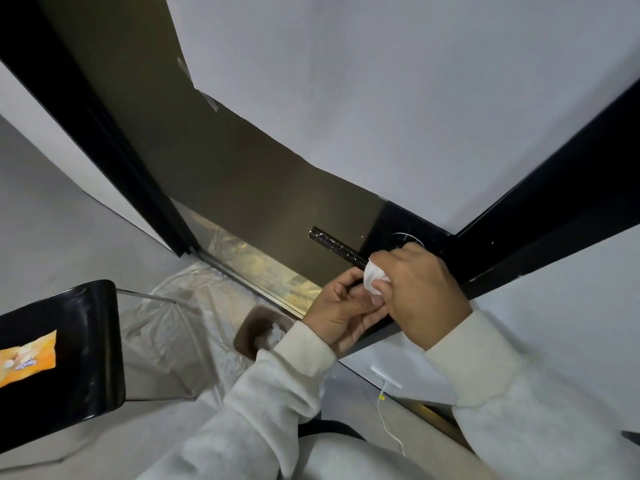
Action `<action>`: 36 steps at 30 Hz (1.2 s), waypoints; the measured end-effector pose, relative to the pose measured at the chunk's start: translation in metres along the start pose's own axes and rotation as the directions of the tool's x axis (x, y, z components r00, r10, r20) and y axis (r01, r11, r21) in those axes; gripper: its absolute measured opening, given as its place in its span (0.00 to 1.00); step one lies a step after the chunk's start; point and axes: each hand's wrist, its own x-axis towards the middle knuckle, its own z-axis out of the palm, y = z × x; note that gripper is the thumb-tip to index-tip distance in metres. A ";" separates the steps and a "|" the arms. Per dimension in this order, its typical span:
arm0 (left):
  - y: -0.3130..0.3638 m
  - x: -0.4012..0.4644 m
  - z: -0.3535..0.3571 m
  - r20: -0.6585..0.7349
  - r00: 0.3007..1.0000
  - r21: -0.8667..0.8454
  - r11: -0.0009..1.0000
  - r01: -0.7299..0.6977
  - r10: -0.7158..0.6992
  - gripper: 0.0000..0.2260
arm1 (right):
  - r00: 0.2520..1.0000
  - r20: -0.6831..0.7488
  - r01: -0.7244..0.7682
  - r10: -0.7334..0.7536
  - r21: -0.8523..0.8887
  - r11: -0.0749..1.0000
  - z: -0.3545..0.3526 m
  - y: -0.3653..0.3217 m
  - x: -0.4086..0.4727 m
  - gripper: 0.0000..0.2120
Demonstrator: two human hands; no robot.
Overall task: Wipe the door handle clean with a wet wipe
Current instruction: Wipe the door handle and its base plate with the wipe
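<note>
Gripping the white wet wipe (373,280), the right hand (419,289) is closed around it, pressing the wipe against the inner end of the door handle (337,247). The handle is a dark, glossy bar lever; its free end points toward 10 o'clock and its base joins a round rosette (406,238) at 4 o'clock of the bar. Small pale flecks or reflections show along the bar. The handle sits at the 4 o'clock side of the frame centre, on a dark brown door (242,188).

The left hand (341,311) is just beside the right hand, at its 8 o'clock. Its fingers are curled and touch the lower edge of the wipe; whether they pinch it cannot be told. Both wrists wear pale cream sleeves (277,386).

A small brown bin (249,332) stands on the floor at 7 o'clock of the hands and holds crumpled white material; its exact nature cannot be told. An orange packet (26,358) lies on a black glossy seat (76,344) at 9 o'clock of the frame.

Clear plastic sheeting (180,320) covers the floor around the bin. A large white sheet (346,98) covers the upper door. Black frame members run along both door edges. A thin white cable (389,427) hangs at 6 o'clock of the right hand.
</note>
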 end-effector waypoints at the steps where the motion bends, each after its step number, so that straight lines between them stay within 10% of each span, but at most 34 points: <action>1: 0.002 -0.001 -0.002 -0.035 0.999 0.002 1.000 -0.008 0.009 0.17 | 1.000 0.004 -0.003 0.003 -0.017 1.000 0.002 -0.003 0.002 0.17; 12: 0.033 -0.014 -0.016 -0.298 0.940 0.137 0.982 -0.130 0.166 0.17 | 0.985 0.050 -0.168 0.163 0.128 0.978 -0.006 -0.031 0.037 0.09; 28: 0.062 -0.018 -0.011 -0.371 0.860 0.172 0.936 -0.306 0.349 0.15 | 0.959 -0.275 0.097 -0.066 0.102 0.990 0.027 -0.020 0.005 0.07; 36: 0.078 0.007 -0.014 -0.356 0.800 0.499 0.822 -0.274 0.482 0.08 | 0.934 -0.306 0.230 -0.183 0.123 0.966 0.042 -0.028 0.039 0.09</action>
